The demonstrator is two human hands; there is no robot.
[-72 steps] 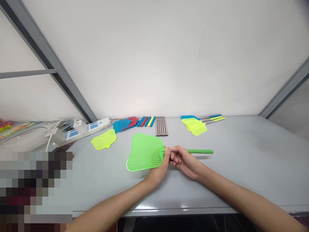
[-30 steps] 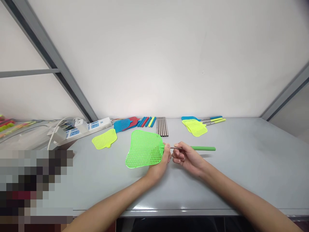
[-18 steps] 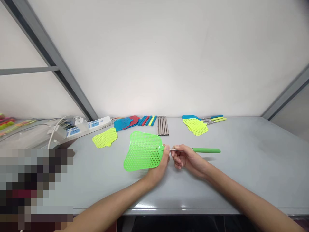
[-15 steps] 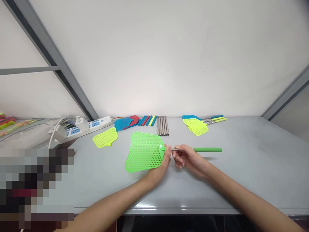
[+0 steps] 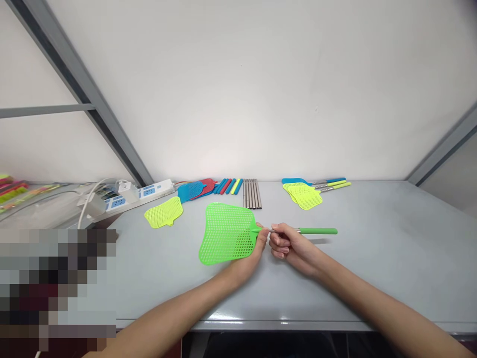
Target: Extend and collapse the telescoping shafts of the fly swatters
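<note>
A green fly swatter [image 5: 229, 233] is held level above the table, its perforated head to the left and its green grip [image 5: 318, 230] to the right. My left hand [image 5: 257, 251] is closed on the neck, where the head meets the metal rod; the swatter head hides part of its fingers. My right hand [image 5: 286, 243] pinches the rod just left of the green grip, its other fingers curled in. A small gap with bare rod separates the two hands.
Behind lie a yellow swatter head [image 5: 164, 212], blue heads [image 5: 191, 190], a red head [image 5: 208, 185], several coloured grips [image 5: 227, 186] and metal rods [image 5: 252, 194]. Back right are swatters with rods and grips [image 5: 303, 195]. A power strip [image 5: 149, 193] lies left on the grey table [image 5: 372, 258].
The swatter head has shifted slightly right and the far end of the green grip slightly left. My left hand has moved a little right, and my right fingers are curled tighter.
</note>
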